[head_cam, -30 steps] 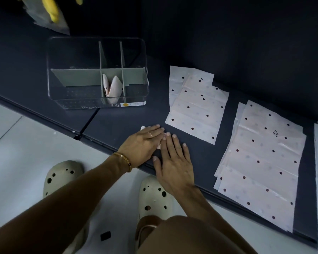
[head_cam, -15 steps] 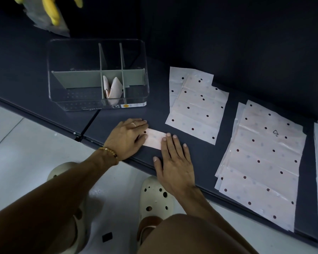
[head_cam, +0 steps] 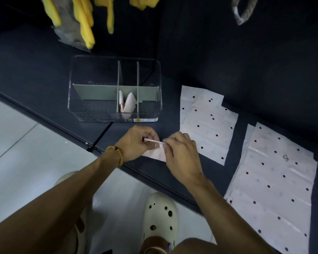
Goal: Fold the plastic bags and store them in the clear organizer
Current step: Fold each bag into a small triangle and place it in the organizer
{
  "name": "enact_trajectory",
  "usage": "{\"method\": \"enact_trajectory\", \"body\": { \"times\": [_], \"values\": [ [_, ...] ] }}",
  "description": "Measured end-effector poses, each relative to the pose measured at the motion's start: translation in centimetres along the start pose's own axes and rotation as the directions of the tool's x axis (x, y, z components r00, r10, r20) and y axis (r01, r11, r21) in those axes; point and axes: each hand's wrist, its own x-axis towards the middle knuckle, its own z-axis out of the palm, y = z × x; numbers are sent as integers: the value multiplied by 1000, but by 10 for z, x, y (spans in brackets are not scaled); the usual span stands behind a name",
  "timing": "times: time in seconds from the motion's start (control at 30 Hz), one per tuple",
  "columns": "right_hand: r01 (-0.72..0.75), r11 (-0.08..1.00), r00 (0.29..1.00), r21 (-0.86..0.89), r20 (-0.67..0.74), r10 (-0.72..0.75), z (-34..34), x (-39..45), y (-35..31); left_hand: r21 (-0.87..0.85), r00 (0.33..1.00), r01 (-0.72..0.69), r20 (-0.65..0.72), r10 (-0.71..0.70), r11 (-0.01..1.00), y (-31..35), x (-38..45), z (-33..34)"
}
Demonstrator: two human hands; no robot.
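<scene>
Folded bag: small pale strip, now lifted at its upper edge between both hands, lower part hanging down to or just above the dark counter. A second ago it lay flat, pressed under both palms; half a second ago the left hand was sliding off to the side while the right still held it down. So pressing is over and the pick-up has begun.

Left hand: fingers curled, pinching the strip's left end. Right hand: fingers curled over the right end, also pinching. Both grips look light, at the top edge only.

Just beyond the left hand, organizer, clear, grey dividers. One folded bag, stored, stands in the near middle compartment; the other compartments look vacant from here.

Right of the right hand, nearly touching its knuckles: flat dotted bag. Further right, well apart: larger flat stack, dotted, not yet folded.

Far side of the counter, above the organizer: yellow gloves hanging.

Judgement: fold on this bag seems finished or one crease short. Next likely a last fold or a carry forward into the organizer. Risk: slick plastic springing open once released. Task early, most bags unfolded.
</scene>
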Motion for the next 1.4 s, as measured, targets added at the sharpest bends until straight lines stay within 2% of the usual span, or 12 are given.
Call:
{"method": "enact_trajectory", "body": {
  "times": [0.07, 0.17, 0.27, 0.37, 0.43, 0.53, 0.7, 0.87, 1.0, 1.1, 1.23, 1.4],
  "values": [
    [72, 997, 996, 20, 60, -73, -11, 22, -10, -50, 998, -26, -66, 23, 998, 0, -1, -15],
    [76, 992, 997, 105, 15, -78, -19, 50, -21, -198, 976, -47, -218, 3, 979, -5, 2, -39],
    [-90, 927, 991, 363, -58, 118, -17, 70, -28, -254, 841, -17, -527, -124, 967, -15, 13, -61],
    [-284, 694, 915, 662, -28, 402, -10, 87, -37, -28, 698, 136, -707, -116, 990, -22, 27, -73],
    [-344, 551, 869, 760, 36, 494, -4, 95, -43, 243, 677, 258, -736, 5, 935, -21, 35, -71],
    [-359, 483, 849, 799, 64, 525, 3, 105, -51, 441, 673, 375, -735, 89, 815, -16, 48, -65],
    [-406, 599, 875, 690, 105, 473, 11, 122, -60, 322, 698, 389, -715, -48, 863, -28, 51, -76],
    [-314, 906, 917, 282, -158, 367, 17, 136, -71, 265, 686, 317, -727, -27, 911, -32, 40, -75],
    [-213, 977, 976, 20, -45, 214, 32, 143, -88, 238, 705, 275, -708, -27, 932, -34, 39, -75],
    [-180, 965, 984, 191, 36, 176, 32, 144, -89, 232, 744, 247, -667, -31, 941, -35, 35, -79],
    [-174, 922, 974, 345, -79, 213, 17, 124, -68, 145, 749, 200, -660, -56, 969, -24, 24, -77],
    [-274, 868, 918, 414, -157, 365, -3, 83, -11, -328, 752, 5, -621, -219, 945, 7, 7, -43]
  ]
}}
